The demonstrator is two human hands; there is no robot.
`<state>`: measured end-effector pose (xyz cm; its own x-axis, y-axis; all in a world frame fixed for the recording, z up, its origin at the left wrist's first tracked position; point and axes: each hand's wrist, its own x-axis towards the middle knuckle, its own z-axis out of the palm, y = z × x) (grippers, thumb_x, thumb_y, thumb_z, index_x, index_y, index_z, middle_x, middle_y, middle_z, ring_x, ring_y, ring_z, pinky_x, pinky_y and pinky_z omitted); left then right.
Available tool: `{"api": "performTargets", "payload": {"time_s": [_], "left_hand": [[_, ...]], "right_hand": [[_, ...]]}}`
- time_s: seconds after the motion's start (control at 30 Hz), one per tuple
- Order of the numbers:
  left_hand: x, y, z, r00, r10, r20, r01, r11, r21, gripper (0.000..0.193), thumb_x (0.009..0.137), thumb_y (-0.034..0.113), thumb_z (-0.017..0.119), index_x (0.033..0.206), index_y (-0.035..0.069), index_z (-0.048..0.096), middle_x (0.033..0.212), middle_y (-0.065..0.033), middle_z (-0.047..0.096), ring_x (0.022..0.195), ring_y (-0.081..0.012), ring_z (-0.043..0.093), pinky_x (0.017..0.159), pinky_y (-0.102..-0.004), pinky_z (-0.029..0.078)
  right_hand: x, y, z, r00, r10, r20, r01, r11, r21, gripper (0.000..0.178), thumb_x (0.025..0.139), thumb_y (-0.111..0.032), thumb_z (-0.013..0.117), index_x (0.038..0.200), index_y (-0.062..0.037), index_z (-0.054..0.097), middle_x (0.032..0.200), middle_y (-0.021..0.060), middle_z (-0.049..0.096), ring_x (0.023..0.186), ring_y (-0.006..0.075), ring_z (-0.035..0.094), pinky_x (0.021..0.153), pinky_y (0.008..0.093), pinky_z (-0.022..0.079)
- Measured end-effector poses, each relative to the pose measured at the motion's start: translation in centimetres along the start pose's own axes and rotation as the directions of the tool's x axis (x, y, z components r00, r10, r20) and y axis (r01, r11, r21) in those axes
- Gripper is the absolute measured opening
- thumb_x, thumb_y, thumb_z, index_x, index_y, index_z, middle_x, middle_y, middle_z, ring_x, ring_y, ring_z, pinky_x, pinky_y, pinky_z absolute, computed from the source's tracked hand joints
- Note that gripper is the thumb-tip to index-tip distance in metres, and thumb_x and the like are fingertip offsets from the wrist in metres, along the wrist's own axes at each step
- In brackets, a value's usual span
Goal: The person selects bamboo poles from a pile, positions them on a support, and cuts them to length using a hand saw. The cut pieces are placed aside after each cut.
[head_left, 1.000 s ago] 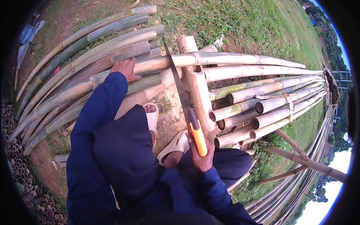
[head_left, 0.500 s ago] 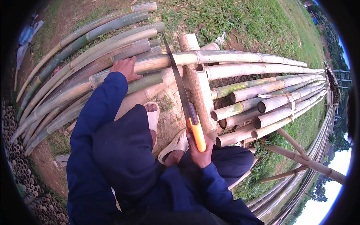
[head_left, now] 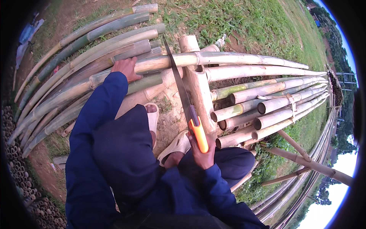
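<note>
My right hand [head_left: 203, 155] is closed round the orange handle of a hand saw [head_left: 199, 134]. The saw's long dark blade slants up and away and lies across a long pale bamboo pole [head_left: 225, 58]. To the left of the blade, my left hand [head_left: 126, 69] grips that same pole from above, fingers curled over its far side. An upright-looking thick bamboo piece [head_left: 201, 93] with an open end meets the pole just right of the blade. Whether the blade has cut into the pole I cannot tell.
Several cut bamboo poles [head_left: 89, 36] lie at the left. More poles with open ends [head_left: 248, 95] are stacked at the right, near a bamboo brace [head_left: 301, 162]. Many short bamboo pieces [head_left: 23, 175] fill the lower left. My sandalled feet [head_left: 176, 147] are below the pole.
The whole view has shifted slightly to the left. Both hands keep their grips, and the saw stays across the pole in nearly the same place.
</note>
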<state>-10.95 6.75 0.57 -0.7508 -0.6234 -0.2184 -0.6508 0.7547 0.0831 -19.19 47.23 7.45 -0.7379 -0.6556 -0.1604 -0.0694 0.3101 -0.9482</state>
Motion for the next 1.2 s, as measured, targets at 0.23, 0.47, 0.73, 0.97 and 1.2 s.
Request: {"api": "performTargets", "payload": {"time_s": [0.23,0.47,0.73,0.97,1.2], "left_hand": [[-0.5,0.6,-0.9,0.999,0.001,0.04,0.0,1.0,-0.023,0.07,0.074,0.053,0.082,0.12,0.004,0.061,0.106,-0.0174,0.073,0.103,-0.0359,0.07,0.092,-0.0471,0.055],[-0.9,1.1,-0.6,1.0,-0.009,0.028,0.009,1.0,-0.01,0.067,0.074,0.052,0.081,0.118,0.005,0.061,0.105,-0.0168,0.074,0.104,-0.0353,0.07,0.091,-0.0473,0.055],[0.0,0.4,-0.7,0.999,0.032,-0.012,-0.033,0.999,-0.022,0.066,0.073,0.05,0.083,0.116,0.005,0.061,0.104,-0.0163,0.074,0.101,-0.0355,0.071,0.089,-0.0479,0.056],[-0.5,0.5,-0.1,1.0,-0.006,-0.006,0.006,1.0,-0.026,0.065,0.073,0.048,0.083,0.117,0.005,0.061,0.102,-0.0168,0.074,0.101,-0.0351,0.071,0.089,-0.0472,0.056],[0.0,0.9,-1.1,0.999,0.012,0.039,-0.011,1.0,-0.021,0.068,0.073,0.048,0.083,0.121,0.005,0.061,0.105,-0.0185,0.073,0.103,-0.0357,0.07,0.089,-0.0475,0.056]], "right_hand": [[8.2,0.2,3.7,0.997,-0.007,0.072,0.009,1.0,-0.021,0.018,0.093,-0.012,0.074,0.098,0.0039,0.067,0.075,0.0084,0.064,0.068,0.0135,0.057,0.066,0.0323,0.049],[-2.6,0.6,0.0,0.999,-0.018,-0.047,0.017,1.0,-0.007,0.028,0.09,-0.002,0.073,0.117,0.0042,0.069,0.092,0.0124,0.074,0.084,0.0145,0.07,0.079,0.0304,0.055],[8.3,0.4,3.3,0.994,0.021,0.108,-0.018,0.999,-0.034,0.018,0.093,-0.01,0.074,0.101,0.0042,0.067,0.079,0.0104,0.068,0.068,0.0136,0.057,0.066,0.0322,0.05],[-3.2,1.5,-0.1,1.0,-0.022,-0.022,0.021,0.998,-0.06,0.03,0.09,-0.003,0.074,0.119,0.005,0.069,0.088,0.0087,0.072,0.083,0.0134,0.068,0.078,0.0302,0.055],[12.0,0.9,5.2,0.996,-0.02,0.093,0.02,1.0,0.0,0.02,0.093,-0.013,0.074,0.092,0.0043,0.064,0.072,0.0093,0.062,0.065,0.0139,0.054,0.063,0.0336,0.048]]}}
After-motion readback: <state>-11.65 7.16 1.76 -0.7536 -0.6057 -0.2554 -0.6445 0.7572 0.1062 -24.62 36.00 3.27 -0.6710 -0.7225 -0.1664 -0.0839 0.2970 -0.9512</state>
